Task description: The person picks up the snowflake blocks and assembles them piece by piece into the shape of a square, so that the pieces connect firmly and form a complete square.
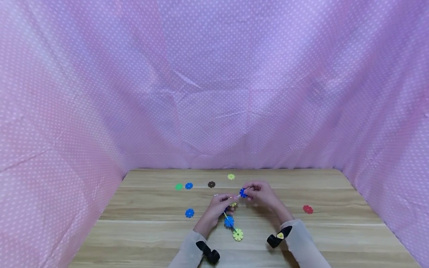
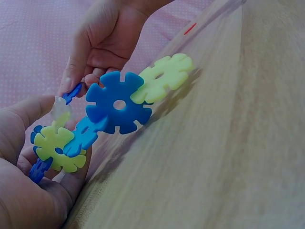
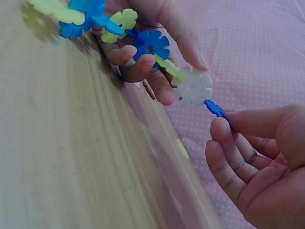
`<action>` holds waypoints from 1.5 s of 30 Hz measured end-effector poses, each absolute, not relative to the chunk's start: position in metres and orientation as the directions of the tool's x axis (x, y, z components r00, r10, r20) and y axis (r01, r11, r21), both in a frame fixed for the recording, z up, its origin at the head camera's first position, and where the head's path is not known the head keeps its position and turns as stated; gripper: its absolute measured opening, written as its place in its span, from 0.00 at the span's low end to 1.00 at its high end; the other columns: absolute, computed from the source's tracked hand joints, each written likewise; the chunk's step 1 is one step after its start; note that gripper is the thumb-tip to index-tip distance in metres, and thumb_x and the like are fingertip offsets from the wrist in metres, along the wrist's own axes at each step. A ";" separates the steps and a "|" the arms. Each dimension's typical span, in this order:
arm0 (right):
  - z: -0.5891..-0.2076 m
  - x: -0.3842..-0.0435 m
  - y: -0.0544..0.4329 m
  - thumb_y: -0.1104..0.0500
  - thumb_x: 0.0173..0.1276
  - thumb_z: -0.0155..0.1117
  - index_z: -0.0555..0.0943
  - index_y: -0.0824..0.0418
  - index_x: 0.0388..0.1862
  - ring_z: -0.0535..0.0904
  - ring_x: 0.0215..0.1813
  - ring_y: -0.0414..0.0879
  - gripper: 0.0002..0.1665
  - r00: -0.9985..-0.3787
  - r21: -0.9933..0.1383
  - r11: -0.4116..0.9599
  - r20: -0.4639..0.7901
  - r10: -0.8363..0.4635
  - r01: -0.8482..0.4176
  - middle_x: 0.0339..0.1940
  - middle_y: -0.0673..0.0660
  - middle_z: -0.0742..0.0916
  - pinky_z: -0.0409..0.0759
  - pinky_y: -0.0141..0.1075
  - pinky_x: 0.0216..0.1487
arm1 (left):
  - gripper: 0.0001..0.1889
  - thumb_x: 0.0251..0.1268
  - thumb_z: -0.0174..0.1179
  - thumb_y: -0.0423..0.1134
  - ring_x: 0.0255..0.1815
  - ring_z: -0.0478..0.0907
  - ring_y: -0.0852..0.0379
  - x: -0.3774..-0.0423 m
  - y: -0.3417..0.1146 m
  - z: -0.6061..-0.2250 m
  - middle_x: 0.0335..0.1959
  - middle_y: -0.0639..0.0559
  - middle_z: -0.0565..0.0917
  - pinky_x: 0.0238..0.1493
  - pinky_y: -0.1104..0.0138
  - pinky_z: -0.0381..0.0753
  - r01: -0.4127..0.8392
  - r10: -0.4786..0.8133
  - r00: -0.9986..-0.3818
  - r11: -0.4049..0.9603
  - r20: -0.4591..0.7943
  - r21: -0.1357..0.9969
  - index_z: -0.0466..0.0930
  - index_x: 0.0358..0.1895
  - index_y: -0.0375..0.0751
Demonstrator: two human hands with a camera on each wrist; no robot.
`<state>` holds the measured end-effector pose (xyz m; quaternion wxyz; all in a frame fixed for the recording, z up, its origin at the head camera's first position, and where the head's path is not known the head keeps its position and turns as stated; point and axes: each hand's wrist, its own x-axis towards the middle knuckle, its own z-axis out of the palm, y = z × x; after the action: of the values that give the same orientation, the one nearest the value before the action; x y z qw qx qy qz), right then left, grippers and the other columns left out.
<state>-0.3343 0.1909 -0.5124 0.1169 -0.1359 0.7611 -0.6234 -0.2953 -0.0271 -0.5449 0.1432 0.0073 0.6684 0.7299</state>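
Note:
A chain of slotted flower-shaped plastic discs runs through my left hand, whose fingers and thumb grip it near its far end. A yellow disc and a bright blue disc hang at the near end, over the wood. The far end is a whitish translucent disc, with my left thumb and a finger at its edges. My right hand pinches a dark blue disc between thumb and forefinger, edge-on against the whitish disc's rim. Whether their slots interlock, I cannot tell.
Loose discs lie on the wooden table: green, blue, dark brown and yellow toward the back, another blue one at left, a red one at right. A pink dotted curtain hangs behind.

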 end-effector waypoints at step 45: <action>-0.512 -0.339 0.191 0.65 0.71 0.65 0.83 0.76 0.51 0.82 0.30 0.41 0.15 -0.945 -0.981 0.192 -0.037 -0.326 -0.028 0.29 0.50 0.88 0.83 0.32 0.32 | 0.21 0.68 0.68 0.49 0.32 0.81 0.62 -0.303 -0.028 -0.543 0.33 0.55 0.85 0.34 0.71 0.88 -0.203 0.231 -0.956 -0.079 -0.180 0.976 0.85 0.53 0.35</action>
<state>-0.3387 0.1907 -0.5120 0.1193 -0.1159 0.7628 -0.6248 -0.3033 -0.0279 -0.5431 0.1477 0.0103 0.6622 0.7346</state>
